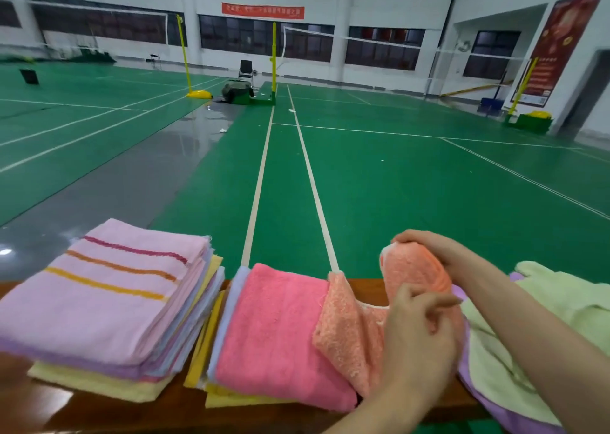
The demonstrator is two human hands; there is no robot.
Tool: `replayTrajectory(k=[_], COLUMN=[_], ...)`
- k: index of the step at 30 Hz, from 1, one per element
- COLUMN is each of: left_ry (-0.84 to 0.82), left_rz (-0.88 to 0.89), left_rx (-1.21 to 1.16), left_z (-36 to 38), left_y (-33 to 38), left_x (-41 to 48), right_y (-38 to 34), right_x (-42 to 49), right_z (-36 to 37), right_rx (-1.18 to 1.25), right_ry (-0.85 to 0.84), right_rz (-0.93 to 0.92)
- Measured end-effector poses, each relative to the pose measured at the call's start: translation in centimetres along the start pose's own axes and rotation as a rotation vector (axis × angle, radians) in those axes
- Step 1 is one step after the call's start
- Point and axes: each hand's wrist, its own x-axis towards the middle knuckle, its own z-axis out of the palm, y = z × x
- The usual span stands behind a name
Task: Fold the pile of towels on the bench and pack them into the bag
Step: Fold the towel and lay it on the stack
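Note:
An orange towel [350, 328] is half folded on the wooden bench [366, 290]. My right hand [429, 247] grips its raised far fold. My left hand [416, 331] pinches its near part with curled fingers. One end of this towel drapes over a folded pink towel [274, 331], which tops a small stack. A taller stack at the left has a pale pink striped towel [105, 288] on top. Unfolded light green [561, 305] and purple [488, 400] towels lie at the right. No bag is in view.
Beyond the bench lies a green badminton court floor [396, 186] with white lines. Yellow net posts [185, 57], a black chair [246, 69] and a dark bundle [236, 92] stand far back. The bench's near edge runs along the bottom.

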Motion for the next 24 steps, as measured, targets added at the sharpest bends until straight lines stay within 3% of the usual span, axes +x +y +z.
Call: replayTrajectory(k=[5,9,13,16,18,21,24], left_ry=[0.086,0.065,0.112,-0.022,-0.13,-0.247,-0.24], left_rz=[-0.115,-0.248,-0.411,-0.535,-0.524,-0.515,-0.563], left_rx=[0.128,0.516,0.327,0.203,0.162,0.208,0.263], left_z=[-4.8,-8.1,-9.6,-9.7,-9.2,-8.2,-7.7], left_y=[-4.1,-7.2,-7.9,-7.1,-6.3,-6.4,-7.6], left_x=[-1.7,-1.9,-0.6,1.6,3.0,4.4,5.1], right_y=[2.1,5.8,6.7,7.0,7.5,9.8,13.4], right_x=[0.6,1.9,1.0,0.0,-0.9,-1.6,-2.1], right_z=[7.1,10.4,9.9,8.7,8.3,6.8,5.0], right_rx=[-0.118,-0.159,-0.104,0.0,0.061,-0.079,-0.108], right_ry=[0.061,0.047,0.028,-0.042,-0.058,0.163,0.347], right_rz=[-0.108,-0.149,-0.227,-0.263,-0.284,-0.309,-0.138])
